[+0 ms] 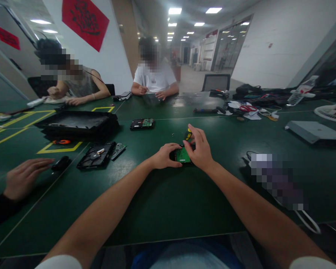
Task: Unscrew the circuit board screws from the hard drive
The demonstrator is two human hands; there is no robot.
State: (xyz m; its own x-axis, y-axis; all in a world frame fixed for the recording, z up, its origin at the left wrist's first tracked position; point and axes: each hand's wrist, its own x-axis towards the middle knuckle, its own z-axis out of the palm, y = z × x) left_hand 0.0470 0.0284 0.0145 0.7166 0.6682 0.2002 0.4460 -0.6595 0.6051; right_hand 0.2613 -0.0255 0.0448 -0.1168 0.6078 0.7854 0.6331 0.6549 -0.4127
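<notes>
A hard drive (182, 155) with its green circuit board facing up lies on the green table in front of me. My left hand (165, 156) grips the drive's left side, thumb at the near edge and fingers at the far edge. In my right hand (200, 148) is a screwdriver with a yellow and black handle (188, 134), held roughly upright over the drive's far part. The screwdriver's tip is hidden, so contact with a screw cannot be made out. Tiny light bits (173, 134), perhaps screws, lie just beyond the drive.
To the left are an opened hard drive (96, 156), a loose circuit board (118, 151), a black tray (78, 123) and a co-worker's hand (28, 175). Another drive (142, 123) lies farther back. A blurred pouch (277, 183) and a grey metal box (315, 131) are at right. Two people sit opposite.
</notes>
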